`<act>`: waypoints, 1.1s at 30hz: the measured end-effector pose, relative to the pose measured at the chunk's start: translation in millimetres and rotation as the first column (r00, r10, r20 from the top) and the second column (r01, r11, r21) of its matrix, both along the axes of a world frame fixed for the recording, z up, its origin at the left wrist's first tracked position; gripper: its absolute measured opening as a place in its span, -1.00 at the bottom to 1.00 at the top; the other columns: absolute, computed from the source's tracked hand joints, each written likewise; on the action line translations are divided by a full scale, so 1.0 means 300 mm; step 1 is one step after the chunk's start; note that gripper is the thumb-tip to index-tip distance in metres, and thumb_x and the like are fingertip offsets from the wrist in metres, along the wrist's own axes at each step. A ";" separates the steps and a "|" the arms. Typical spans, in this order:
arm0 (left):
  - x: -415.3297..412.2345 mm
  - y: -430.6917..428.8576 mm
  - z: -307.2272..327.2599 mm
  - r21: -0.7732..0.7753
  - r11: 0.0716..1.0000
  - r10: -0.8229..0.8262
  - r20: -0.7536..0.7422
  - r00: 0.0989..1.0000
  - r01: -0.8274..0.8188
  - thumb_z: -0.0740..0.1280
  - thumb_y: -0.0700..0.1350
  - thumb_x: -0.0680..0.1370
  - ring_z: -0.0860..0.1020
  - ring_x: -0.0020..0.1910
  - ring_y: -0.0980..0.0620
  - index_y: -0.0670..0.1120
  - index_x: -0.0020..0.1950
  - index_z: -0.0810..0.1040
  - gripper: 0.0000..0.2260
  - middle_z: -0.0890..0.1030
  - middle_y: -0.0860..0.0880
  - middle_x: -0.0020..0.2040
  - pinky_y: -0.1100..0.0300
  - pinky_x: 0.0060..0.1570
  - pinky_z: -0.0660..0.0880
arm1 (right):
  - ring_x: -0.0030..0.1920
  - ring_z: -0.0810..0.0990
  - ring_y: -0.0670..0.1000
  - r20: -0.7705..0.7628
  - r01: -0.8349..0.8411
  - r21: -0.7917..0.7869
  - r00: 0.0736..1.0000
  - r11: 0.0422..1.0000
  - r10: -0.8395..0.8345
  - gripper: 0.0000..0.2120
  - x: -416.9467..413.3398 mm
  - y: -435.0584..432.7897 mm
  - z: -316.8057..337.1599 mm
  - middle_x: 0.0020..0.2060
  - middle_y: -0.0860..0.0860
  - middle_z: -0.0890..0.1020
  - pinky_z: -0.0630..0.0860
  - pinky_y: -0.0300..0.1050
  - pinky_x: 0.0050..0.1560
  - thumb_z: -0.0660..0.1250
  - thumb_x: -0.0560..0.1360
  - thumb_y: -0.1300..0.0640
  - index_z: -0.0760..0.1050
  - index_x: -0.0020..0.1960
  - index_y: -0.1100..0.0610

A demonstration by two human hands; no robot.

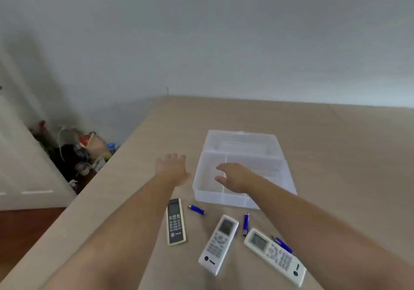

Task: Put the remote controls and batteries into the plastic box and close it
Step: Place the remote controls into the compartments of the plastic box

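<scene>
Plastic box lying open on beige worktop, clear and divided inside, lid flat beyond it. Right hand spread above its near compartment, holding nothing; left hand flat and open just left of the box, also holding nothing. Nearer than both hands: dark-faced remote, white remote, second white remote, three blue batteries scattered between, the last partly under the right forearm. Worktop edge left of the left arm; cluttered bags on the floor beyond. Open surface to the right.
</scene>
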State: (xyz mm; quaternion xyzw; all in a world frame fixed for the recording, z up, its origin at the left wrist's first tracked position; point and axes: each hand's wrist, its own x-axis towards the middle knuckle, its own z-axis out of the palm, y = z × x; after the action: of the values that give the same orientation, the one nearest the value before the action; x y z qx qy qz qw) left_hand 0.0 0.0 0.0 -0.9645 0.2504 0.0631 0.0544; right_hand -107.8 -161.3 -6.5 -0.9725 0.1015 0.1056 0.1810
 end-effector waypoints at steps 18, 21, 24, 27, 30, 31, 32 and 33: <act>-0.147 0.102 -0.457 -0.079 0.876 0.427 -0.331 0.841 -0.476 0.33 0.06 0.50 0.50 0.25 -0.12 -0.25 0.45 0.20 -0.34 0.41 -0.12 0.31 0.10 0.07 0.47 | 0.25 0.44 0.12 -0.486 -0.516 -0.252 0.799 0.819 0.354 -0.30 -0.013 0.089 -0.332 0.27 0.07 0.40 0.43 -0.04 0.00 0.55 0.25 0.19 0.36 0.33 0.06; -0.131 0.096 -0.445 -0.043 0.867 0.449 -0.366 0.815 -0.497 0.36 0.02 0.47 0.53 0.22 -0.10 -0.24 0.41 0.27 -0.39 0.43 -0.13 0.28 0.13 0.02 0.49 | 0.20 0.46 0.13 -0.499 -0.515 -0.230 0.791 0.826 0.354 -0.28 -0.006 0.084 -0.346 0.24 0.07 0.39 0.47 0.01 -0.03 0.56 0.21 0.26 0.36 0.29 0.05; -0.111 0.108 -0.439 -0.042 0.831 0.481 -0.444 0.756 -0.554 0.41 0.03 0.39 0.60 0.08 -0.04 -0.19 0.27 0.44 -0.47 0.53 -0.06 0.09 0.17 -0.13 0.50 | 0.10 0.50 0.12 -0.538 -0.499 -0.190 0.774 0.846 0.335 -0.36 -0.002 0.081 -0.332 0.15 0.07 0.43 0.49 -0.01 -0.07 0.56 0.21 0.26 0.41 0.22 0.10; -0.095 0.132 -0.440 -0.106 0.695 0.521 -0.609 0.599 -0.711 0.47 0.02 0.31 0.60 -0.01 -0.08 -0.17 0.28 0.31 -0.36 0.50 -0.06 -0.02 0.12 -0.15 0.56 | -0.05 0.47 0.07 -0.561 -0.403 -0.095 0.777 0.910 0.286 -0.56 0.010 0.058 -0.301 -0.01 0.06 0.50 0.41 -0.08 -0.11 0.54 0.28 0.20 0.48 0.10 0.19; -0.079 0.146 -0.419 -0.134 0.578 0.475 -0.746 0.466 -0.805 0.46 -0.06 0.25 0.62 -0.06 -0.14 -0.19 0.30 0.31 -0.33 0.57 -0.15 0.02 0.03 -0.24 0.62 | -0.01 0.55 0.08 -0.521 -0.247 0.071 0.817 0.966 0.247 -0.58 0.035 0.028 -0.252 0.00 0.03 0.57 0.50 -0.08 -0.02 0.53 0.30 0.11 0.53 0.11 0.16; -0.070 0.148 -0.412 -0.161 0.556 0.452 -0.765 0.459 -0.815 0.44 -0.06 0.26 0.62 -0.06 -0.16 -0.19 0.29 0.33 -0.35 0.59 -0.16 0.03 0.05 -0.33 0.60 | 0.01 0.60 0.08 -0.501 -0.177 0.168 0.832 0.970 0.239 -0.63 0.046 0.017 -0.226 0.00 0.02 0.59 0.54 -0.10 0.01 0.52 0.32 0.12 0.54 0.08 0.14; -0.059 0.146 -0.398 -0.197 0.540 0.432 -0.770 0.470 -0.818 0.43 -0.05 0.28 0.62 -0.07 -0.16 -0.19 0.29 0.35 -0.37 0.59 -0.17 0.04 0.10 -0.40 0.57 | 0.02 0.63 0.08 -0.477 -0.100 0.274 0.850 0.956 0.225 -0.69 0.058 0.003 -0.194 -0.01 0.03 0.62 0.59 -0.12 0.01 0.51 0.34 0.16 0.55 0.04 0.15; -0.043 0.140 -0.380 -0.237 0.528 0.416 -0.765 0.491 -0.816 0.42 -0.04 0.30 0.61 -0.08 -0.15 -0.19 0.29 0.37 -0.39 0.59 -0.16 0.05 0.14 -0.42 0.53 | 0.01 0.65 0.09 -0.450 -0.035 0.365 0.868 0.930 0.209 -0.76 0.071 -0.013 -0.156 -0.03 0.05 0.63 0.63 -0.11 -0.01 0.50 0.36 0.19 0.55 -0.01 0.16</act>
State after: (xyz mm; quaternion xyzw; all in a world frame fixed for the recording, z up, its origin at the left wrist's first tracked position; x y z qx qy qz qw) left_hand -13.0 42.1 -113.9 -0.8711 -0.1273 0.3154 -0.3543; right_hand -86.5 -165.1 -53.4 -0.8730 0.0604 0.3715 0.3102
